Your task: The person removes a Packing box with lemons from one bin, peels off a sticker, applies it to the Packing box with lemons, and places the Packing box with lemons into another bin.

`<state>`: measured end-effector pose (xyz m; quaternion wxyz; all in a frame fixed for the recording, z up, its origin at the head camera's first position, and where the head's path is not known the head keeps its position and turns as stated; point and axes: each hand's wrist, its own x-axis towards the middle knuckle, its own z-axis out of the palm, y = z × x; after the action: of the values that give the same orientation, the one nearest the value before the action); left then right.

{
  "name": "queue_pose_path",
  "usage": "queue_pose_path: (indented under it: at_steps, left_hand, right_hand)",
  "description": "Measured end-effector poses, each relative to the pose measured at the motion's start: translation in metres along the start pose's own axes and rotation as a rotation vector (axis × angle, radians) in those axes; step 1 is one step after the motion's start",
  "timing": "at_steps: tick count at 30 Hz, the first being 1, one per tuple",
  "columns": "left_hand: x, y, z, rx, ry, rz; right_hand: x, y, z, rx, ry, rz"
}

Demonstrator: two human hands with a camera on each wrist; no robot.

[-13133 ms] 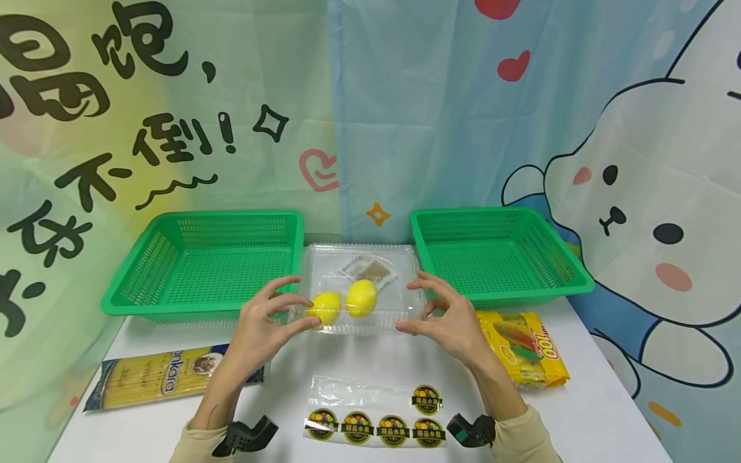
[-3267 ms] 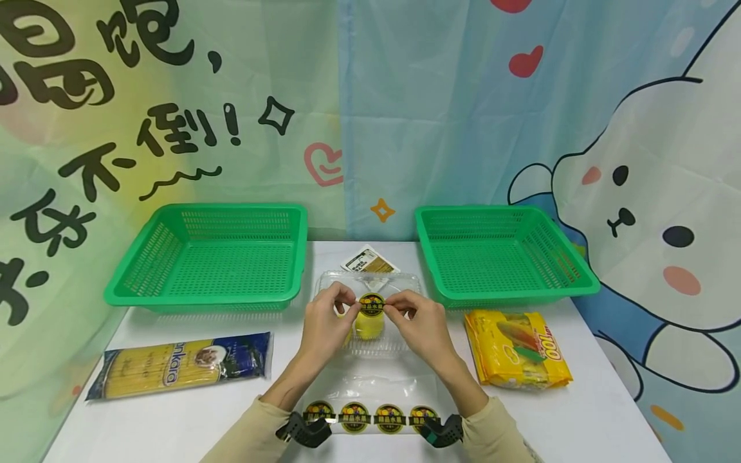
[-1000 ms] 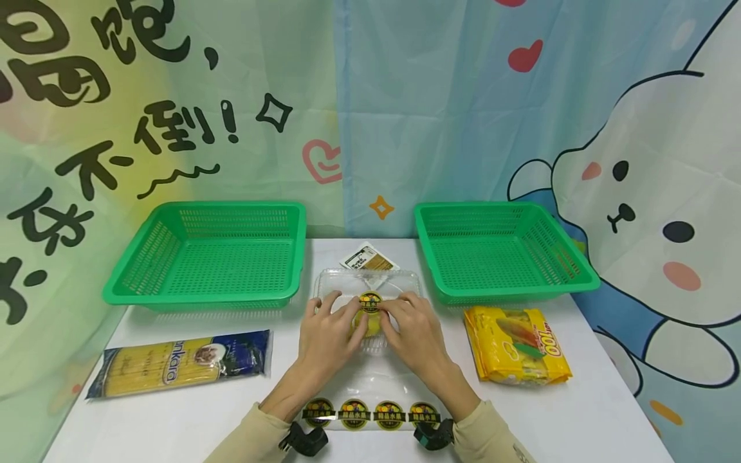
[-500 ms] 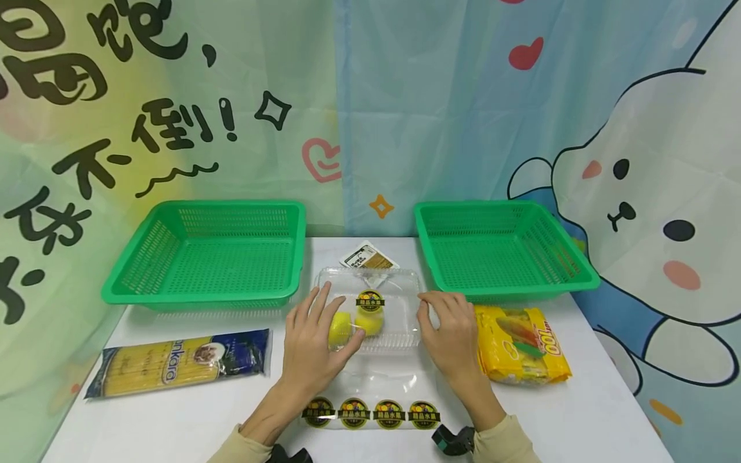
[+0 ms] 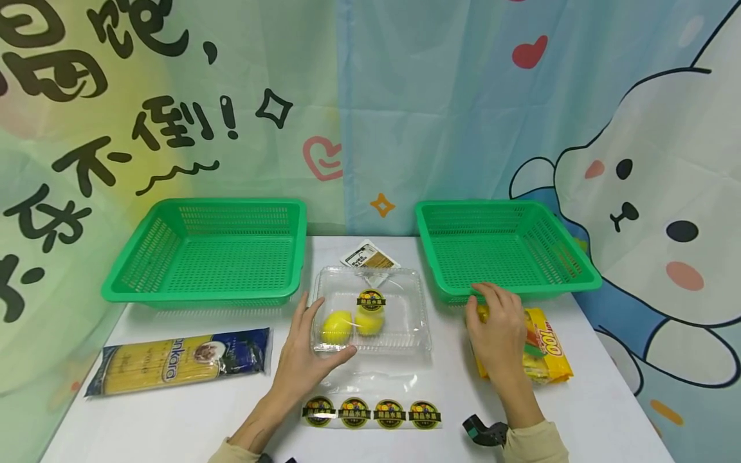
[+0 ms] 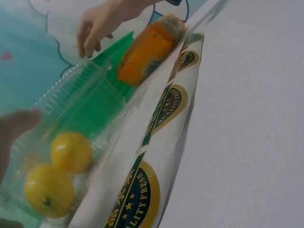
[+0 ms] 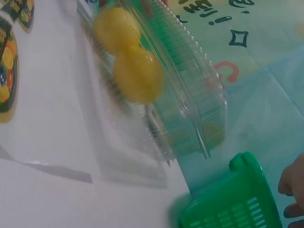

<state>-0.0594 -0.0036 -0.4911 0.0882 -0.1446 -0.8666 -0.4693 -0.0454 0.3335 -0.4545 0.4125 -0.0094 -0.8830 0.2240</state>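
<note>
On the table [image 5: 173, 418], left hand [image 5: 307, 350] grips clear box [image 5: 399, 318] corner.

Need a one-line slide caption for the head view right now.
Left hand holds the clear box of two lemons, stickered on its lid; right hand rests on the yellow packet.

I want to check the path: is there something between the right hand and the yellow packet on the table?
Nothing visible does. The right hand already rests on the yellow packet, covering its left part, just in front of the right green basket.
</note>
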Motion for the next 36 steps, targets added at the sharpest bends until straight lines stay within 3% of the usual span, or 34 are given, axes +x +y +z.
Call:
queue_pose_path:
  at_steps: [6,16,23,36]
  left_hand:
    - [0.000,-0.005,0.004,-0.083,-0.021,-0.034]
    - [0.003,-0.004,0.009,-0.081,-0.020,-0.006]
    - [0.004,-0.008,0.012,-0.100,-0.042,-0.001]
    - [0.003,-0.011,0.013,-0.140,0.090,0.052]
  right_hand:
    - [-0.002,0.006,0.000,-0.037,-0.017,0.022]
    - [-0.003,0.010,-0.001,-0.088,-0.078,0.038]
    - [-0.003,0.012,0.000,-0.089,-0.072,0.026]
    - [-0.003,0.012,0.000,-0.091,-0.069,0.015]
